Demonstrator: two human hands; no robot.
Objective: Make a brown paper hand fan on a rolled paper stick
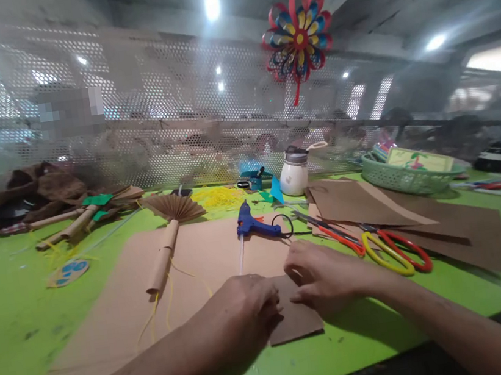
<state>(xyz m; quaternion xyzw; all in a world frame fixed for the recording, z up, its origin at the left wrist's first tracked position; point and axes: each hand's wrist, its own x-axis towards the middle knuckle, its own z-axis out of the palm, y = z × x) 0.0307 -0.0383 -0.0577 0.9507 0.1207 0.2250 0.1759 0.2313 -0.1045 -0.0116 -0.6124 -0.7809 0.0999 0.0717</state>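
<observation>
A small folded piece of brown paper (298, 319) lies at the front of the green table. My left hand (248, 308) is curled over its left side, fingertips pressed together on the paper. At its upper right edge, the bent fingers and thumb of my right hand (319, 270) grip the paper. Just beyond my hands rests a blue glue gun (255, 224) with a glue stick (241, 253) sticking out. A rolled paper tube (162, 257) topped by a pleated paper fan (174, 208) lies to the left on large brown sheets (110, 316).
Scissors with red and yellow handles (388, 249) and orange-handled scissors (343, 240) lie at right, near stacked brown paper (469, 232). Behind are a white bottle (294, 175), a green basket (409, 179) and yellow shreds (219, 198). A paper flower (300, 38) hangs on the mesh screen.
</observation>
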